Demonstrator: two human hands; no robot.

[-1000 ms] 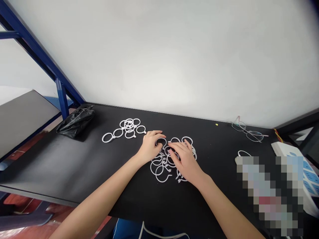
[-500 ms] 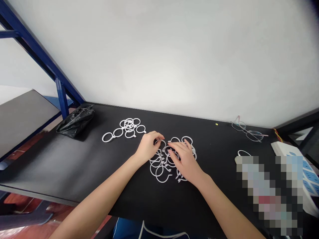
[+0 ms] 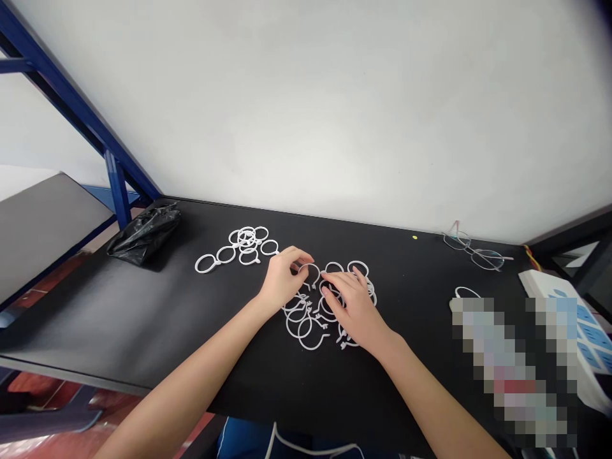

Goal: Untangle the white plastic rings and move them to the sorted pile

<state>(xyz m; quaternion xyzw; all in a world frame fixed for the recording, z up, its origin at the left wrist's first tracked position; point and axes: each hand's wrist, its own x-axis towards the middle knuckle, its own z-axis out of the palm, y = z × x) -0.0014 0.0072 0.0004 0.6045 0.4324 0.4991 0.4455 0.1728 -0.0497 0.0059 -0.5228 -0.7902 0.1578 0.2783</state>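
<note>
On the black tabletop (image 3: 143,319) lies a crumpled black plastic bag (image 3: 143,234); what is inside it is hidden. Beside the bag is a small group of white plastic rings (image 3: 247,241), partly stacked, each ring with a small hooked end. The left hand (image 3: 282,280) pinches one ring (image 3: 317,275) at the top of a bigger pile (image 3: 306,319), which lies under and between the hands. The right hand (image 3: 351,309) rests on this pile with spread fingers and holds nothing that I can see. Glasses (image 3: 473,250) lie far to the right.
</note>
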